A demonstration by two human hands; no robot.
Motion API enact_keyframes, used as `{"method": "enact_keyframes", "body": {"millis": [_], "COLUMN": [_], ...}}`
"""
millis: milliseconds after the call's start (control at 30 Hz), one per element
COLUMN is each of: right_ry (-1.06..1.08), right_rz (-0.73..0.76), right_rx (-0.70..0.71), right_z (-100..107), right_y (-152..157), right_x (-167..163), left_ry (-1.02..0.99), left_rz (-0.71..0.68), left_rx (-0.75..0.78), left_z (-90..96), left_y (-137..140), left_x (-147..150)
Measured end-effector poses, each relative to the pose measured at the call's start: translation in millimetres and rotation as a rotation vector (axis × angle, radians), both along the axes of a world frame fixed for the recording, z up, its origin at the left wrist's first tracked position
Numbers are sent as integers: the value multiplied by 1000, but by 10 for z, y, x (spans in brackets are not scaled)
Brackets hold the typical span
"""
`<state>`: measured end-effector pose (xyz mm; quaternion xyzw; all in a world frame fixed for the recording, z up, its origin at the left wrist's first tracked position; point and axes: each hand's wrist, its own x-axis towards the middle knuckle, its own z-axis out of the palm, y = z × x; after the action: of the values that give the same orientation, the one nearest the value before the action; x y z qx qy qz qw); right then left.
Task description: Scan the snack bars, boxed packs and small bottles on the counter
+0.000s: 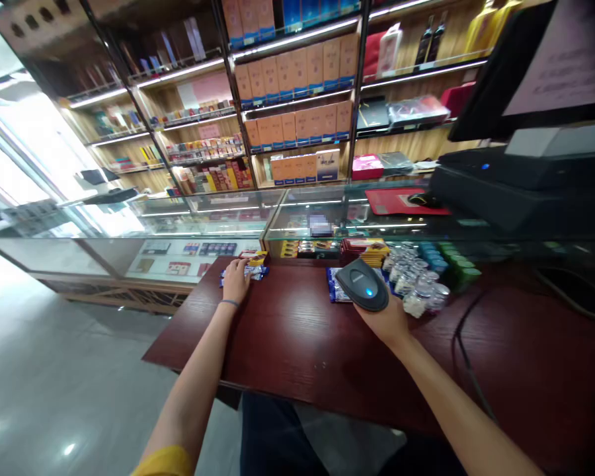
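Observation:
At the far left of the dark red table (pixel 297 330), my left hand (pixel 235 283) has its fingers curled over a blue-and-silver snack packet (pixel 258 272). A red-and-yellow packet (pixel 254 257) lies just behind it. My right hand (pixel 387 318) is wrapped round a black barcode scanner (pixel 363 284), whose blue light is lit. Beneath the scanner lie more blue packets (pixel 334 285), partly covered by it. Red-and-yellow packs (pixel 371 252) are stacked behind. Beside the right hand stand several small clear-lidded containers (pixel 416 277), with blue and green-topped ones further right.
A glass display counter (pixel 218 215) runs along the table's far side. A black cable (pixel 469 360) trails over the table at right, near a dark phone-like slab (pixel 578 291). A monitor (pixel 480 86) rises at upper right. Stocked shelves (pixel 297 96) line the wall.

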<state>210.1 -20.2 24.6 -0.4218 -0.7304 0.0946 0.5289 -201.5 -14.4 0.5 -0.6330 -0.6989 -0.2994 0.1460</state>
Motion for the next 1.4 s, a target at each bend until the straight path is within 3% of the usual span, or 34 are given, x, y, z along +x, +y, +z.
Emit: {"method": "enact_keyframes", "body": {"millis": [133,300,533,633,733,800,900,967,1133,1300,1400], "right_ry": [-117,-317,-401,-380,-331,-301,-284,-286,-433,-508,-501], "right_rz": [99,151,180,139,79,57,54,49,147,202,179], "right_rx": [25,203,292,270,188,118,34,-1,-68,-49,-64], "right_z": [-55,-119,-116,-105,-92,-87,-90,-97,-102,-84,-65], "right_y": [-99,-171,-172,-186,-207,-216,-214,-205,-181,-183,-188], "right_x": [-178,-297,-309,-281,-247,-228,-216,-219,-215,-184,-177], "left_ry": [-5,-54,-84,-143,-382,-710,-1265,-1481,-1558,-1498,-1519], "left_rz": [31,57,84,63,-14,-94,-269,-377,-453,-373,-406], "left_rx": [-54,-79,-122,-30,145,187,39,-102,-291,-334,-336], "left_z": [-140,-238,-191,-121,-43,-9,2,-12,-55,-44,-47], "left_y": [-106,-127,-154,-192,-193,-163,-115,-108,-159,-172,-166], "left_x": [-287,-338,-293,-219,-39,143,450,625,833,866,868]}}
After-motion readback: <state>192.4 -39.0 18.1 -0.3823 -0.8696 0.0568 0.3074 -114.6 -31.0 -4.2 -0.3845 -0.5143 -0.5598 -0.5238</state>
